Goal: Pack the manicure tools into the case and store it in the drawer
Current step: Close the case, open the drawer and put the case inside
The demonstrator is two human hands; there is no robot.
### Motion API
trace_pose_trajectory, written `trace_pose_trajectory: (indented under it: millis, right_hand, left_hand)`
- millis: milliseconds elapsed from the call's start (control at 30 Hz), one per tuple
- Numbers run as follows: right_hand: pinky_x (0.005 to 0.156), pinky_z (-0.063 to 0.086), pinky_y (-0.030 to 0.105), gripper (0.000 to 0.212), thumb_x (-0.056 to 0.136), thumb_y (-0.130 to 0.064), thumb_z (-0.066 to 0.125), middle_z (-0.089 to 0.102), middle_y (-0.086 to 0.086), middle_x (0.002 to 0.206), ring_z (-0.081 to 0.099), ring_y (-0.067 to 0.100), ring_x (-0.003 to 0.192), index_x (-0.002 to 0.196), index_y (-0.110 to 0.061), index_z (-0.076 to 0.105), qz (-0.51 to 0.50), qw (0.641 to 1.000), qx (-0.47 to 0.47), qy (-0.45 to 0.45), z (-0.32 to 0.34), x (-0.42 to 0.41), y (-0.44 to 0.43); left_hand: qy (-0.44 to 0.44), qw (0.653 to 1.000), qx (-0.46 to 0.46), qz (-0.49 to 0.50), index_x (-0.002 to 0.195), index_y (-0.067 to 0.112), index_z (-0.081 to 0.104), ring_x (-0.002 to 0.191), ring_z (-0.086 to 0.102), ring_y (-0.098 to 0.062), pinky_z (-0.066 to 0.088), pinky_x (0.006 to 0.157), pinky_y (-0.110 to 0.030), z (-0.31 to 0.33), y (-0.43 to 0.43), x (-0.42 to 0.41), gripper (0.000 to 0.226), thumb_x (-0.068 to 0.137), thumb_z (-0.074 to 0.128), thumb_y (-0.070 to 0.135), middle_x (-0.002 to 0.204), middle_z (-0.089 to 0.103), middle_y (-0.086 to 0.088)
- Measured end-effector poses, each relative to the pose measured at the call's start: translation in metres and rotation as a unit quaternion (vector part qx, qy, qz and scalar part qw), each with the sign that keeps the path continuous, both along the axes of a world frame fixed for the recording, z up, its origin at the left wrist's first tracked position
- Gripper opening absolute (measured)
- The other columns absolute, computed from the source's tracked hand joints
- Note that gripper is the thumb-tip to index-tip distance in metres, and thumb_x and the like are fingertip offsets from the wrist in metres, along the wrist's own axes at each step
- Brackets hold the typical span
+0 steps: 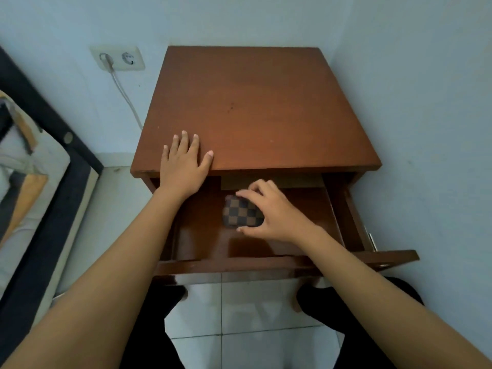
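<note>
A small checkered brown-and-black case lies on the floor of the pulled-out wooden drawer, closed. My right hand reaches into the drawer with fingers curled around the case's right side, thumb at its near edge and fingertips at its far edge. My left hand rests flat, fingers spread, on the front left edge of the wooden nightstand top. No loose manicure tools are visible.
The nightstand stands in a corner against pale walls. A wall socket with a plugged white cable is at the left. A bed with a dark frame is at far left. My knees in dark trousers are below the drawer over white tiles.
</note>
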State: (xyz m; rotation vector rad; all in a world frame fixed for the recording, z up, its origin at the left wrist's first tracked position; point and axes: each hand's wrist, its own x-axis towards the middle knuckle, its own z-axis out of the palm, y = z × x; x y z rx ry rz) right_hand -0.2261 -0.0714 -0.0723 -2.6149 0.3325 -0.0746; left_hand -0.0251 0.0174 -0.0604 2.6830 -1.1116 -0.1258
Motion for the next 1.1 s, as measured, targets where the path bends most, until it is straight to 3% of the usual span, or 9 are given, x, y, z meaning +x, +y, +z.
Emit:
trace_pose_trajectory:
  millis: [200, 433, 667, 833, 967, 1100]
  right_hand:
    - [0.104, 0.038, 0.045, 0.073, 0.072, -0.043, 0.073, 0.035, 0.008, 0.136, 0.029, 0.028, 0.127, 0.133, -0.023, 0.040, -0.025, 0.976, 0.049, 0.212, -0.032, 0.018, -0.012]
    - [0.103, 0.037, 0.046, 0.072, 0.073, -0.033, 0.075, 0.030, 0.011, 0.145, 0.029, 0.033, 0.132, 0.133, -0.019, 0.037, -0.036, 0.957, 0.046, 0.285, -0.050, 0.021, -0.014]
    - [0.104, 0.040, 0.040, 0.063, 0.078, -0.033, 0.071, 0.025, 0.007, 0.150, 0.035, 0.026, 0.134, 0.132, -0.022, 0.040, -0.104, 0.971, 0.107, 0.185, -0.027, 0.003, -0.005]
    - [0.095, 0.044, 0.028, 0.040, 0.087, -0.032, 0.062, 0.046, -0.003, 0.128, 0.048, 0.012, 0.116, 0.124, -0.020, 0.052, -0.121, 0.983, 0.137, 0.031, 0.006, -0.043, 0.025]
    - [0.087, 0.045, 0.021, 0.029, 0.085, -0.028, 0.064, 0.054, -0.007, 0.110, 0.053, 0.008, 0.104, 0.113, -0.020, 0.060, -0.108, 0.985, 0.128, -0.037, 0.019, -0.085, 0.044]
    - [0.087, 0.042, 0.018, 0.021, 0.083, -0.021, 0.068, 0.057, -0.008, 0.102, 0.054, 0.007, 0.099, 0.104, -0.020, 0.066, -0.091, 0.991, 0.086, -0.054, 0.019, -0.115, 0.053]
  left_hand:
    - [0.001, 0.999, -0.037, 0.015, 0.149, 0.020, 0.015, 0.147, -0.002, -0.023, -0.004, 0.117, -0.040, -0.006, 0.006, -0.017, 0.060, 0.097, 0.021, 0.050, 0.160, 0.005, -0.006]
    - [-0.018, 0.996, -0.085, 0.035, 0.149, 0.020, 0.021, 0.147, 0.001, -0.022, -0.003, 0.117, -0.037, -0.016, 0.006, -0.026, 0.056, 0.098, 0.022, 0.046, 0.159, 0.011, -0.005]
    - [0.007, 0.996, -0.090, 0.003, 0.147, 0.019, 0.025, 0.147, 0.005, -0.022, 0.005, 0.118, -0.039, -0.009, 0.027, -0.043, 0.056, 0.097, 0.032, 0.045, 0.159, 0.015, -0.005]
    - [0.088, 0.976, -0.198, 0.008, 0.136, 0.016, 0.045, 0.140, 0.030, -0.018, 0.028, 0.111, -0.036, -0.001, 0.066, -0.087, 0.044, 0.096, 0.044, 0.035, 0.148, 0.040, -0.003]
    - [0.130, 0.962, -0.209, -0.114, 0.127, 0.020, 0.054, 0.127, 0.045, -0.010, 0.037, 0.107, -0.030, -0.008, 0.103, -0.144, 0.035, 0.095, 0.047, 0.032, 0.134, 0.055, 0.003]
    - [0.088, 0.961, -0.189, -0.184, 0.121, 0.022, 0.061, 0.121, 0.049, -0.005, 0.039, 0.105, -0.027, -0.021, 0.127, -0.176, 0.032, 0.092, 0.054, 0.033, 0.128, 0.060, 0.005]
